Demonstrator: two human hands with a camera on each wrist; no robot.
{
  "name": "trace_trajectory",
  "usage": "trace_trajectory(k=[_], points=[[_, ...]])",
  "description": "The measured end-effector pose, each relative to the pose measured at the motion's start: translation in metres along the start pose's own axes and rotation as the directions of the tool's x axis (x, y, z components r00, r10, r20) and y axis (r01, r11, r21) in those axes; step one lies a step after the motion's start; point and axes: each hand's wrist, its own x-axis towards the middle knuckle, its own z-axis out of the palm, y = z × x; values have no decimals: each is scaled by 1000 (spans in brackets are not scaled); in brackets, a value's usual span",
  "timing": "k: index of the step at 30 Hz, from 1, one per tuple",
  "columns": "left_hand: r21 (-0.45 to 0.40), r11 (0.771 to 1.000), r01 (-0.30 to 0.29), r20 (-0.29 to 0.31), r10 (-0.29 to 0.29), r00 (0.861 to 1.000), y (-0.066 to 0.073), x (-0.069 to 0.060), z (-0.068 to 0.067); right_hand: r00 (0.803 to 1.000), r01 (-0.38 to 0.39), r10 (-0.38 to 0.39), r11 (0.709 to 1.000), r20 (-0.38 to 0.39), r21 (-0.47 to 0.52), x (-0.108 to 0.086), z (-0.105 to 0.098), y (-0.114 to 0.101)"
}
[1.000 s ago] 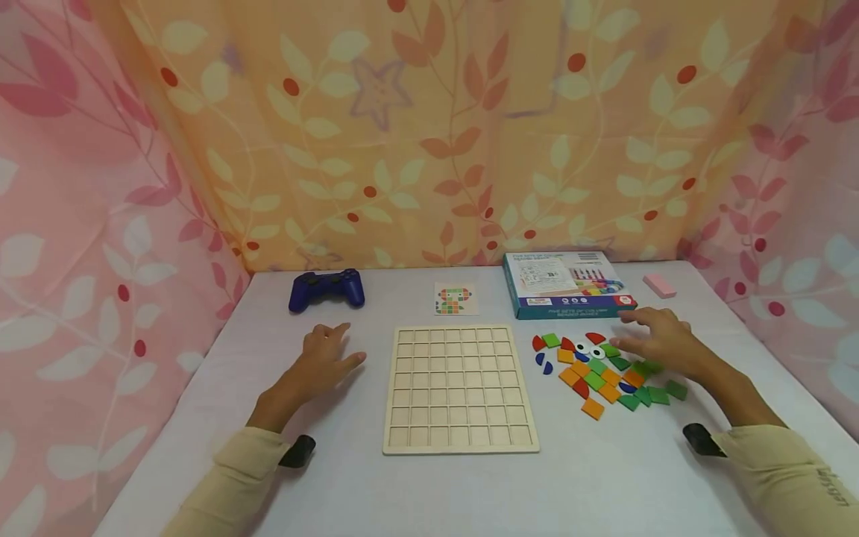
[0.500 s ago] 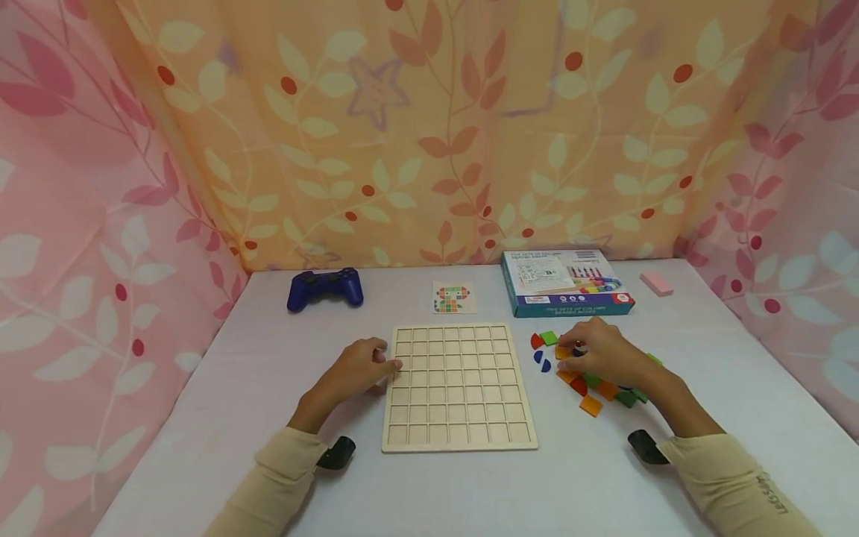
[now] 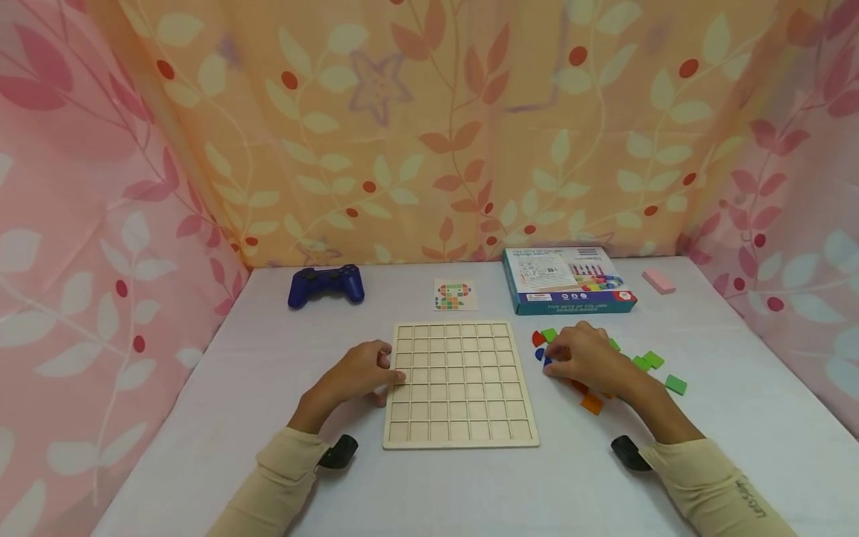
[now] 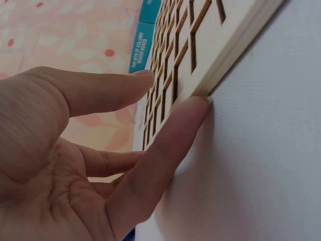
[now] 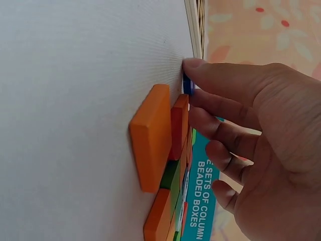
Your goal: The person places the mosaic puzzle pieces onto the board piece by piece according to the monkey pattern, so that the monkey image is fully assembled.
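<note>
A wooden board with a square grid [image 3: 460,389] lies flat in the middle of the table. My left hand [image 3: 362,373] is at its left edge; in the left wrist view the little finger touches the board's side and the thumb reaches over the top. Between thumb and index finger, my right hand [image 3: 585,359] pinches a blue half-circle tile [image 5: 187,84], right of the board. Under and around that hand lie flat tiles: an orange square [image 5: 151,138], a red one [image 5: 178,125], several green squares [image 3: 653,359] and a second blue piece [image 3: 540,354]. The hand hides part of this pile.
Behind the board lies a small card [image 3: 456,295] with a coloured pattern. A cardboard box [image 3: 570,306] stands at the back right, beside a pink block [image 3: 658,281]. A blue game controller [image 3: 326,286] is at the back left. Patterned curtains [image 3: 429,134] enclose the table.
My left hand has moved right to the board's edge. The right hand has come left across the tile pile and now grips a blue half-circle tile.
</note>
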Motion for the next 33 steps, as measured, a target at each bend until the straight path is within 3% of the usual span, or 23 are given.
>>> trace_trajectory(k=[11, 18, 33], points=[[2, 1000, 17, 11, -17, 1000, 1, -1, 1, 999, 15, -15, 1000, -32, 19, 3, 1, -8], [-15, 999, 29, 16, -28, 999, 4, -2, 1, 996, 86, -84, 994, -30, 61, 18, 5, -19], [-49, 998, 31, 12, -30, 999, 1, -1, 1, 992, 107, -117, 980, 51, 170, 43, 15, -47]])
